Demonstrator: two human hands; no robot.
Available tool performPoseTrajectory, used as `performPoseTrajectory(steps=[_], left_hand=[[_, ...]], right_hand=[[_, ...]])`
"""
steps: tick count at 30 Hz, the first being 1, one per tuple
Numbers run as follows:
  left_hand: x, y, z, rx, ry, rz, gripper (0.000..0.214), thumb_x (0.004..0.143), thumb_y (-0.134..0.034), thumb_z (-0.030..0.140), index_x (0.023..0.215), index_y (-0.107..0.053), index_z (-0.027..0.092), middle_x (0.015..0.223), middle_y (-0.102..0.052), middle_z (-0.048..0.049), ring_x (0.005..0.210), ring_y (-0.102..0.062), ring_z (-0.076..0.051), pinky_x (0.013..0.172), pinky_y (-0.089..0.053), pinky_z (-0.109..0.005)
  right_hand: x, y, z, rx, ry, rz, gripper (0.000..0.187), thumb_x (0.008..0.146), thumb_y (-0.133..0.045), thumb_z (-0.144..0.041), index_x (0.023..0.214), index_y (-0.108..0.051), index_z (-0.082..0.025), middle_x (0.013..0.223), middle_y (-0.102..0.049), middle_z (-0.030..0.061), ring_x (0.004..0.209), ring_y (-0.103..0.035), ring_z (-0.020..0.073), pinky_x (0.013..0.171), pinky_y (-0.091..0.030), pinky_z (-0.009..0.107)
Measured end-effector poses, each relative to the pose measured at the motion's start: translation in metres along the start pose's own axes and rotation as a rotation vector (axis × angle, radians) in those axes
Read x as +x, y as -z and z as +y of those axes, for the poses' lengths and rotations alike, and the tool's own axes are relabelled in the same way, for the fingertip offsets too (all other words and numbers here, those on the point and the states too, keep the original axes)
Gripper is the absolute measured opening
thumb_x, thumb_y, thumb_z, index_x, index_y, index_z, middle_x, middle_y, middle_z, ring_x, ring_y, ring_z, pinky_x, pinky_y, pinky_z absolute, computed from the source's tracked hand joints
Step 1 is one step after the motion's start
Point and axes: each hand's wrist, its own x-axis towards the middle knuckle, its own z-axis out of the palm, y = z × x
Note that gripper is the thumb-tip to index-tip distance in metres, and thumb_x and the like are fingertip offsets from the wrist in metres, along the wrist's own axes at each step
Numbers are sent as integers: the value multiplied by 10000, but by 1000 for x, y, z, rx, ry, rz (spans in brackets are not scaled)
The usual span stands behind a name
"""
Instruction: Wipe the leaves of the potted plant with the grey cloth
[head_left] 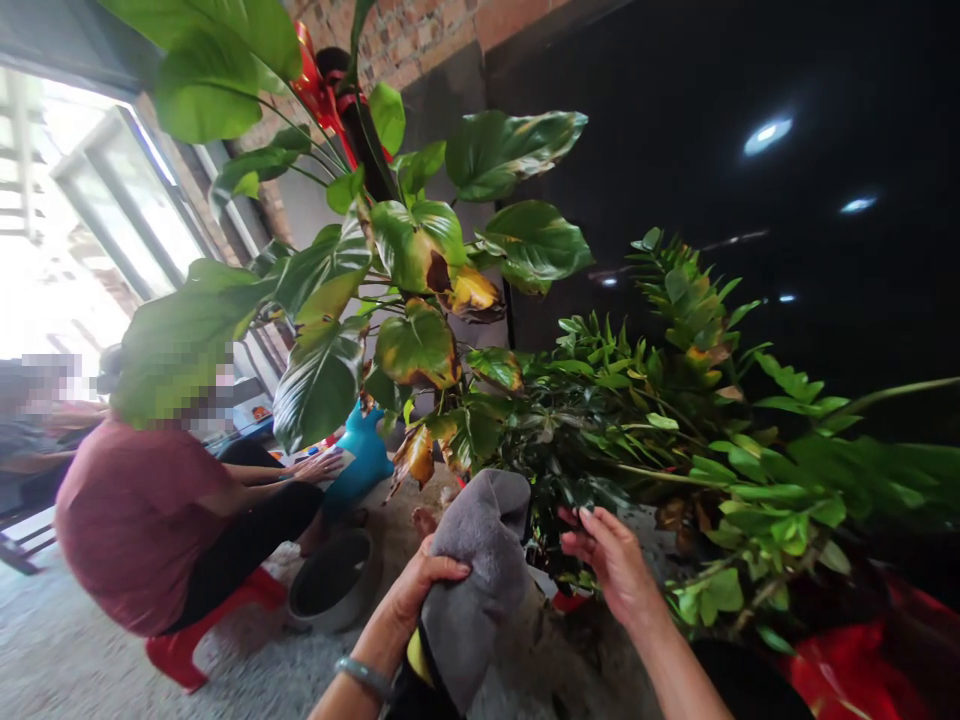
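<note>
A grey cloth point(480, 575) hangs bunched from my left hand point(420, 590), whose thumb presses on it. The cloth looks thick and soft, and yellow shows at its lower edge. To the right, my right hand point(611, 560) reaches into the low foliage with its fingers curled together at a small dark green leaf point(592, 492). The fingertips are partly hidden, but they seem to pinch the leaf. That leaf belongs to a dense dark green plant point(555, 440) between the larger plants.
A tall broad-leaved plant point(420, 240) with browned, yellow leaves stands ahead. Another leafy plant point(720, 480) spreads right, before a glossy black panel point(675, 120). At left a person point(142, 510) sits on a red stool point(180, 640) beside a grey bucket point(334, 580).
</note>
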Motion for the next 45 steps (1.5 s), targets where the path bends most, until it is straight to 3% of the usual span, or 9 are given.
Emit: performPoseTrajectory(steps=[5,13,20,23,27,30,36,42,45], left_hand=[[2,-5,15,68,-34,-24,323,464,-713,130,786,-734,151,642,-721,-21,635,-661,-208,698,-508,-317],[27,-46,35,24,-254,-13,397,422,-728,187,814,-718,125,736,-726,-50,700,-651,-216,698,-496,-295],[28,-62,13,355,35,-135,421,339,-766,86,758,-737,126,605,-656,34,588,-553,-145,573,-418,-232],[23,-70,35,347,-94,-168,432,303,-782,66,729,-746,128,602,-646,44,607,-545,-144,595,-416,-228],[42,-86,69,101,-335,-20,416,348,-806,182,750,-723,121,698,-694,-27,661,-609,-197,664,-477,-295],[58,-88,59,138,-329,35,407,386,-791,196,777,-701,130,682,-680,-11,624,-592,-178,618,-471,-284],[38,-68,28,614,-150,-196,303,335,-753,34,612,-663,118,530,-534,86,549,-446,-75,515,-324,-170],[45,-91,76,75,-358,82,429,388,-802,218,791,-682,136,679,-684,-12,628,-611,-181,625,-489,-288],[57,-94,63,122,-352,139,384,378,-788,206,736,-670,132,643,-668,-6,584,-581,-162,594,-477,-276]], right_hand=[[3,-6,3,-92,24,-21,452,258,-872,-493,514,-650,-192,671,-736,47,557,-667,207,579,-523,309],[1,4,21,-319,-13,-30,374,391,-799,-508,498,-635,-189,506,-656,30,450,-595,176,486,-460,288],[-4,24,0,-314,-69,18,369,342,-769,-432,393,-472,-219,351,-486,-47,347,-465,120,380,-376,247],[-5,27,-8,-319,-59,23,325,346,-760,-413,387,-515,-203,369,-513,-27,346,-462,106,374,-357,233],[-6,23,-7,-326,-40,50,346,321,-782,-452,442,-607,-179,521,-660,52,409,-546,133,390,-390,236],[-7,21,-5,-307,-29,47,376,300,-800,-469,432,-592,-185,514,-662,45,406,-545,131,393,-398,234],[-4,29,-6,-296,-50,28,343,307,-787,-438,403,-583,-180,420,-601,19,350,-492,108,358,-330,211],[-6,26,-8,-329,-33,75,369,301,-796,-464,436,-607,-177,504,-659,46,391,-539,118,375,-371,210],[-6,24,-7,-329,-29,72,361,305,-778,-461,430,-592,-178,503,-654,46,390,-532,117,374,-366,213]])
